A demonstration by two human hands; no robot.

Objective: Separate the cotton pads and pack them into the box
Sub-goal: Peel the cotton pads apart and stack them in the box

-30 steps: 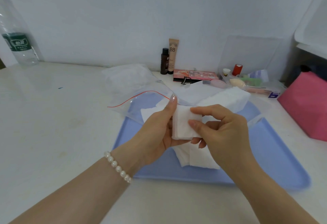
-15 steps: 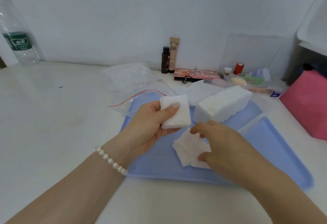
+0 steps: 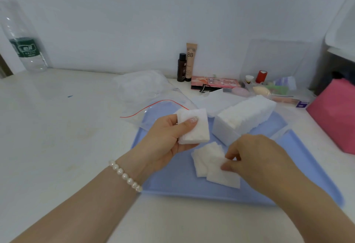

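Right now we hold a thick white stack of square cotton pads in our left hand, the one with the pearl bracelet at its wrist, thumb pressed across the front and fingers closed behind it, lifted above the pale blue plastic tray. Just below and to the right of that grip, our right hand pinches the top sheet of a small loose pile of thin white cotton pads lying on the tray, thumb and forefinger closed on its edge. Beyond the right hand, a clear plastic box packed with a long row of white pads rests on the tray. Up and left of the held stack lies a clear zip bag with a red seal line.
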